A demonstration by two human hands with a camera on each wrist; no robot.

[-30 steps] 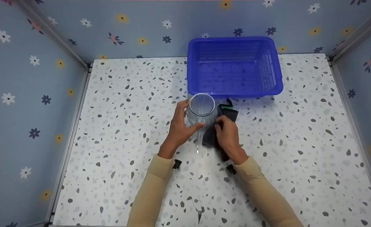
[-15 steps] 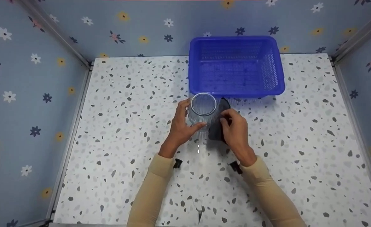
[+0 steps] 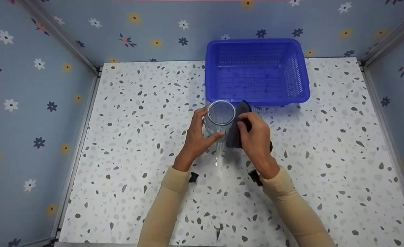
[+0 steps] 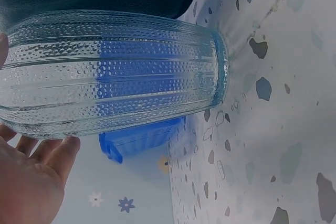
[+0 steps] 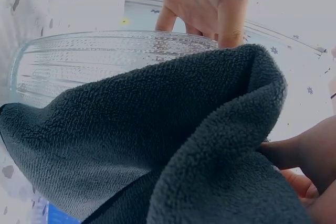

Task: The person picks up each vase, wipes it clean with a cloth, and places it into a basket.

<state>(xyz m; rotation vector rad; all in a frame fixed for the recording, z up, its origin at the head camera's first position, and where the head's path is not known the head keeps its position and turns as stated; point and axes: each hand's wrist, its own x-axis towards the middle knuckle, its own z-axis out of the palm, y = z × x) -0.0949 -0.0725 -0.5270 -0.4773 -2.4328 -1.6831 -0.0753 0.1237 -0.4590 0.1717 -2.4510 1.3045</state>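
Observation:
A clear ribbed glass vase (image 3: pixel 215 128) with a dimpled surface stands upright on the speckled table, its round mouth facing up. My left hand (image 3: pixel 197 139) holds it from the left, thumb on the near side and fingers round the far side. In the left wrist view the vase's base (image 4: pixel 221 69) meets the tabletop. With fingers and thumb my right hand (image 3: pixel 256 137) pinches a dark grey fluffy cloth (image 3: pixel 234 135). The folded cloth lies along the vase's right side, and in the right wrist view it covers much of the glass.
Behind the vase, a blue perforated plastic basket (image 3: pixel 256 103) stands near the back wall. Flower-patterned panels (image 3: pixel 147 31) enclose the table (image 3: pixel 136 120) at the back and both sides. Black clips show at the inner side of each cuff.
My right hand has shifted right and then up along the vase with the cloth, which now stands gathered against the vase's right side. The left hand and vase stay in place.

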